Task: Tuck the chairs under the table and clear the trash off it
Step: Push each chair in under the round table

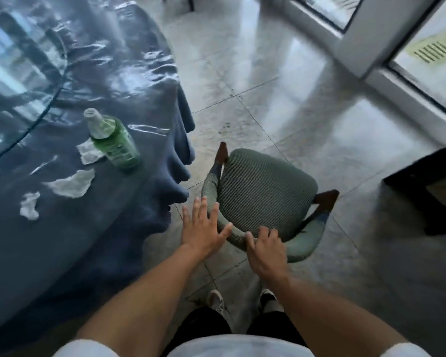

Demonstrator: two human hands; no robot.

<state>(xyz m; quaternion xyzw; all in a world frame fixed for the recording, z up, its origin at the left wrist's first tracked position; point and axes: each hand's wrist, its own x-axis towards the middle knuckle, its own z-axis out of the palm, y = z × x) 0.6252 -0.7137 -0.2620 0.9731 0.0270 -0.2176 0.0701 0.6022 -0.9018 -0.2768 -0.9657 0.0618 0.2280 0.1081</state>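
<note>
Down low, the right hand (265, 249) curls over the green chair's (263, 194) curved backrest, gripping it, while the left hand (202, 228) hovers flat and spread beside it, holding nothing. Left of the chair, the blue-draped table (62, 240) carries a green bottle (112, 139) and torn paper scraps (71, 185).

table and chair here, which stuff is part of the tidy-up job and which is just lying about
Part of the job:
chair, right hand on its backrest, left hand open
table
three paper scraps
green bottle, possibly trash

Just lying about:
dark furniture
glass doors
</note>
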